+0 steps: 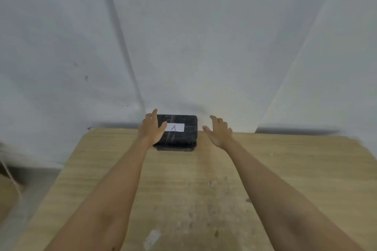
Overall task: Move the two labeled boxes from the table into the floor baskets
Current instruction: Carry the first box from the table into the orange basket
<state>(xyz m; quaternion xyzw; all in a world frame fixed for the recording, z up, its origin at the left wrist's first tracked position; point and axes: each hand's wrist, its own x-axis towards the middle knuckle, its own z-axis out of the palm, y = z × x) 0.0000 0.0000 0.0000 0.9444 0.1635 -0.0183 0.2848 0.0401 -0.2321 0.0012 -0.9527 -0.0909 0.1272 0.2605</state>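
Note:
A black box (179,138) with a white label marked "A" lies at the far edge of the wooden table (285,169), against the wall. My left hand (152,128) is at the box's left end, fingers spread, thumb over the label's edge; whether it touches the box is unclear. My right hand (219,133) hovers open just right of the box, a small gap away from it. Only one labeled box is in view. No basket is clearly visible.
A white wall (183,47) rises directly behind the table. At the lower left, past the table's left edge, grey floor (30,185) shows with a brownish object (8,195) and a pale cord (8,171) at the frame's border.

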